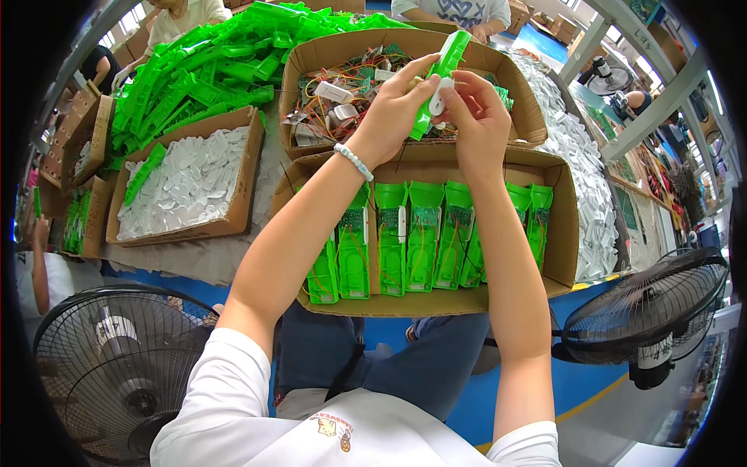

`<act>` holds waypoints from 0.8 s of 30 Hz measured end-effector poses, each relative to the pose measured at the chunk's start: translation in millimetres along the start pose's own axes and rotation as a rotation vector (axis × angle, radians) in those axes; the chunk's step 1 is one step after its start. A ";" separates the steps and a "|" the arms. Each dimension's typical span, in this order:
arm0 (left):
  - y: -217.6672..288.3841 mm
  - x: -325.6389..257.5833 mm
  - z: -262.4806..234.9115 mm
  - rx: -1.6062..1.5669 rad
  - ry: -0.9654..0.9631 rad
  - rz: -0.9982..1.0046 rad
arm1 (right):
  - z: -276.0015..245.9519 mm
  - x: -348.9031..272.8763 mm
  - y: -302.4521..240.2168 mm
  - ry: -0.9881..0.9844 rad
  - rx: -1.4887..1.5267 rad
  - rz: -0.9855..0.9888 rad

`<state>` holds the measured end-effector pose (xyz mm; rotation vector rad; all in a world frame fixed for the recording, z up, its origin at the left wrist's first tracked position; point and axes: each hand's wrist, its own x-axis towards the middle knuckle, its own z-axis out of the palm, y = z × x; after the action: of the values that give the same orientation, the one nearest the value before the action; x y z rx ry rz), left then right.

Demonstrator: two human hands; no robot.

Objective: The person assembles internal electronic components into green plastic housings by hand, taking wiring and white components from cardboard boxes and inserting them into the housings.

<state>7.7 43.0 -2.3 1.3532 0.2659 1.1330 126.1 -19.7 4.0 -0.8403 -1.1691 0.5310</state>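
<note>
My left hand (pixel 394 109) is closed around a long green plastic housing (pixel 454 53), tilted above the boxes. Against the housing's side, my right hand (pixel 478 117) pinches a small white plastic piece (pixel 440 96) with thumb and fingers. Below my wrists, a cardboard box (pixel 560 233) holds a row of green housings (pixel 422 241) fitted with circuit boards and thin wires. Just beyond it, a second cardboard box (pixel 294 86) contains tangled wires, green circuit boards and white parts (pixel 334 93).
Green housings (pixel 194 86) are heaped at the far left, behind a carton of flat white pieces (pixel 187 183). More white pieces (pixel 587 187) lie piled at right. Black fans stand at lower left (pixel 132 373) and right (pixel 646 311). Other people (pixel 455 12) work across the table.
</note>
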 end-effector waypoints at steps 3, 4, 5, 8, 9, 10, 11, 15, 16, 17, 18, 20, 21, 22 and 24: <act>2.3 -1.3 -0.6 0.041 -0.009 -0.005 | -0.8 0.8 2.4 -0.023 0.023 -0.003; 3.0 -1.7 0.5 0.031 -0.010 0.005 | -1.7 0.8 2.8 -0.033 0.032 -0.012; 3.2 -2.2 1.5 0.022 -0.011 0.015 | -2.7 -0.3 3.0 -0.032 0.028 -0.011; 1.0 -2.2 -2.0 -0.020 -0.041 0.037 | 0.6 -1.4 1.9 -0.042 0.054 -0.013; 0.0 -1.8 -2.0 -0.021 -0.041 0.037 | 0.2 -1.8 2.5 -0.041 0.043 -0.025; -0.8 -1.3 -2.0 -0.015 -0.047 0.033 | -0.1 -2.0 2.9 -0.040 0.032 -0.037; -1.7 -1.0 -2.1 -0.009 -0.053 0.030 | -0.3 -2.5 3.2 -0.040 0.031 -0.037; -0.9 -1.2 -0.4 0.014 -0.044 0.010 | 0.4 -3.8 2.5 -0.031 0.013 -0.043; -1.3 -1.0 0.4 0.021 -0.036 0.010 | 0.6 -4.0 2.9 -0.029 0.023 -0.043; -1.5 -1.0 0.9 0.028 -0.029 0.010 | 0.7 -4.3 3.0 -0.029 0.023 -0.043; -2.1 -0.8 0.3 0.029 -0.028 0.011 | 0.9 -4.3 3.2 -0.025 -0.007 -0.039; -3.1 -0.4 -1.2 0.033 -0.024 0.015 | 1.3 -3.8 3.8 -0.023 -0.037 -0.036; -2.9 -0.5 -1.0 0.032 -0.024 0.015 | 0.7 -3.4 3.8 -0.026 -0.040 -0.038; -2.6 -0.7 -0.8 0.039 -0.021 0.008 | 0.3 -3.0 3.9 -0.029 -0.043 -0.040; -2.5 -0.7 -0.6 0.047 -0.019 0.002 | -0.2 -2.6 4.3 -0.027 -0.050 -0.037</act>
<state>8.1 43.3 -4.9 1.4047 0.2792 1.1210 125.7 -19.2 -1.0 -0.8554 -1.2250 0.4859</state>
